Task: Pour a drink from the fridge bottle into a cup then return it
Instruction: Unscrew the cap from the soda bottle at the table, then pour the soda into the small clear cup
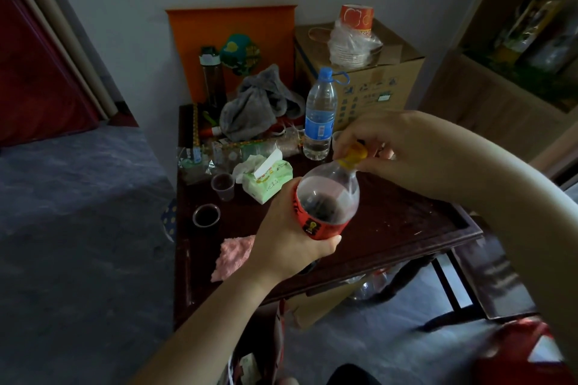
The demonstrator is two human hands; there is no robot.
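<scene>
From the head camera, the left hand (291,247) is wrapped around the lower body of a cola bottle (328,197), holding it tilted above the dark wooden table (391,222). The bottle wears a red label with a small gold trophy emblem; the tiny lettering under it is too blurred to read. Dark drink fills only the lower part. The right hand (403,147) pinches the yellow cap (355,155) between thumb and fingertips, closed on it at the bottle's neck; whether the cap is tight or loose cannot be told.

On the table to the left stand two small clear plastic cups: the nearer cup (206,215) holds dark liquid, and the farther cup (222,186) sits just beside a green tissue pack (269,180) whose printed writing is illegible. A water bottle (319,116) with a blue cap and blue label stands behind the hands; its label text cannot be read. A grey cloth (256,103) lies heaped further back, and a pink cloth (233,256) rests on the near edge. A cardboard box (369,87) printed with blue handling symbols stands by the wall.
</scene>
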